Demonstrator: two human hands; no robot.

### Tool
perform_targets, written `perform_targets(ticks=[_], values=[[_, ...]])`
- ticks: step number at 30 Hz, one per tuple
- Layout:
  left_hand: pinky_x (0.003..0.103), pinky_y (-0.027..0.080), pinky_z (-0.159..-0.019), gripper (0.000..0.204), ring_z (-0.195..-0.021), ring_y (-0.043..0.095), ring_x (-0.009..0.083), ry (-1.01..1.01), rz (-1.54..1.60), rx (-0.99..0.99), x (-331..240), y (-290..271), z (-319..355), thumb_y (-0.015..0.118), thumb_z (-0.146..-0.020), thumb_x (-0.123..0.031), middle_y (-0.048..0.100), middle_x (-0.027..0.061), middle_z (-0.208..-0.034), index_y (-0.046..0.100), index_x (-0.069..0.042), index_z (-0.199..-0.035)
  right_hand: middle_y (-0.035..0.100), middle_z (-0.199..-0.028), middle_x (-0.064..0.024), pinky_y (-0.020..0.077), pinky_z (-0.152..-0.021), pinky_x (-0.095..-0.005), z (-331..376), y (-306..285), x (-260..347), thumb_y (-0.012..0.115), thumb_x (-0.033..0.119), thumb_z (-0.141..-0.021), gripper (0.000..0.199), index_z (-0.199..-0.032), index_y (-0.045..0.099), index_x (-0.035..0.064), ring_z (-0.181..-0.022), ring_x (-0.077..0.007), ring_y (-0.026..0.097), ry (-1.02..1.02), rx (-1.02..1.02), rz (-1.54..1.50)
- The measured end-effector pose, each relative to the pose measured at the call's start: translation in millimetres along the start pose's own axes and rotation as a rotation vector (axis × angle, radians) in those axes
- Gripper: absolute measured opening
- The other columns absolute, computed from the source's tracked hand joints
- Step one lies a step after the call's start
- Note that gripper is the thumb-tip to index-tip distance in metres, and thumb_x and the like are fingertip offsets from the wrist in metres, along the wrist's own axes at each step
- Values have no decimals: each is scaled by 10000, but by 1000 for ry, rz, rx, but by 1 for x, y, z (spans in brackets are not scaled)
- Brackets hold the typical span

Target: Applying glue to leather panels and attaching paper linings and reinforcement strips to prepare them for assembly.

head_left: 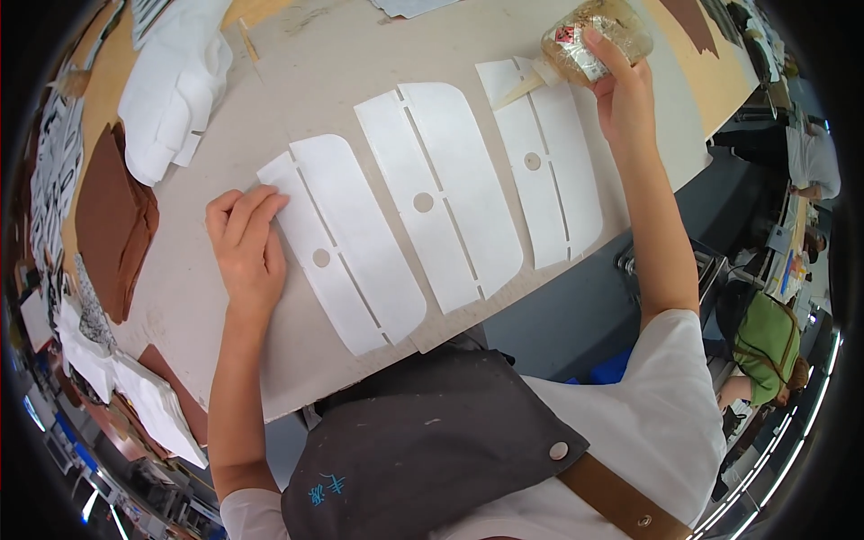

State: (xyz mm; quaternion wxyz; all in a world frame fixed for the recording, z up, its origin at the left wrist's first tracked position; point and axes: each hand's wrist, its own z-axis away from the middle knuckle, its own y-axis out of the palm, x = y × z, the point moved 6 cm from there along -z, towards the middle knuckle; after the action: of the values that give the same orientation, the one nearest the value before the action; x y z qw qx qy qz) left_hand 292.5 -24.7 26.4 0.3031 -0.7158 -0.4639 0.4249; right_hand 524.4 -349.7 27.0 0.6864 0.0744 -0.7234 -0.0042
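Three white cut panels lie in a row on the table, each with a round hole and a lengthwise slit. My left hand [245, 238] is at the left panel [337, 189], its bent fingers apart and their tips resting on the upper left edge. In the middle is a second panel [459, 171]. Over the right panel [576, 171], my right hand [624, 99] grips a clear, stained squeeze bottle [625, 31]. The bottle is tilted, its pale pointed nozzle aimed down and left at the panel's upper part. Whether the tip touches it, I cannot tell.
The panels lie on a grey board [306, 85]. Stacked white pieces [180, 81] sit at the far left, with brown sheets [112, 225] nearer. More white pieces [157, 405] lie lower left. Other people are at the right, one beside a green garment [763, 346].
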Motion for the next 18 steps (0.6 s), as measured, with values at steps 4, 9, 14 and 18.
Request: perform_targets(ticks=[4, 9, 14, 18], values=[[350, 428, -833, 309, -926, 495, 292, 7, -6, -1, 0, 1, 0, 505, -686, 158, 648, 75, -1016, 657, 15, -914, 631, -1053, -101, 517, -824, -310, 27, 1, 6, 679, 201, -852, 432, -1179, 531, -40, -954, -168, 635, 55, 19, 55], [350, 429, -816, 286, -903, 499, 285, 22, -5, -22, -1, 2, -2, 528, -686, 150, 650, 62, -997, 657, 10, -899, 623, -1041, -109, 536, -776, -301, 54, -16, 8, 728, 167, -788, 466, -1161, 534, -34, -927, -171, 641, 117, 16, 28], [356, 428, -836, 292, -925, 499, 291, 15, -23, -7, 2, 2, -1, 524, -694, 150, 650, 66, -1002, 658, 12, -914, 618, -1048, -118, 519, -783, -293, 83, -19, 11, 714, 156, -781, 484, -1179, 522, -41, -933, -173, 629, 173, 21, 32], [356, 427, -846, 297, -935, 498, 295, 22, -24, 2, 0, 2, -2, 522, -696, 149, 648, 71, -1009, 658, 13, -923, 615, -1059, -123, 504, -821, -306, 103, -29, 15, 713, 153, -777, 504, -1194, 512, -46, -950, -179, 619, 177, -12, 57]])
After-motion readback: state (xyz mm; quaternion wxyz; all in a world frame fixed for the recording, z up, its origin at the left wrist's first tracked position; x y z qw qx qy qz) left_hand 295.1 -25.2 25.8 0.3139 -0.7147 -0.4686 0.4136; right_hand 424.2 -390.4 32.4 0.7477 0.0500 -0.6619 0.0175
